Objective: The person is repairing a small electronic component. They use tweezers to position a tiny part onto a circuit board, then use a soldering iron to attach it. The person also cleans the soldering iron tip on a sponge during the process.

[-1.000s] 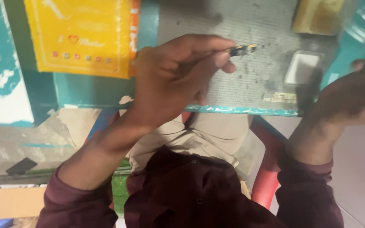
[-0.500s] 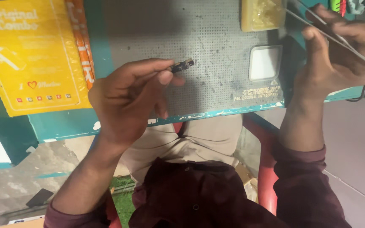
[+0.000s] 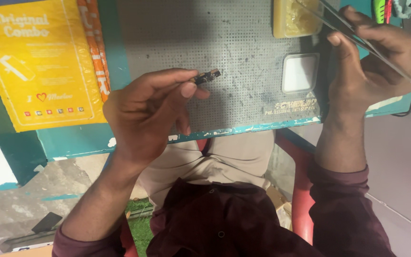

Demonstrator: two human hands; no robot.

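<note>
Your left hand [image 3: 146, 112] pinches small circuit board [image 3: 208, 75] above grey mat [image 3: 243, 43]; right hand [image 3: 374, 57] grips tweezers [image 3: 357, 38] at mat's right edge.

Single head-worn view, aimed steeply down from above seated person's lap. Grey perforated work mat [image 3: 224, 57] on teal bench edge [image 3: 72, 140] framed across upper half; both hands seen close, left hand [image 3: 143, 114] centre-left, right hand [image 3: 372, 62] at upper right. Own torso and floor taken in along lower edge. No second view supplied, so no overlap.
</note>
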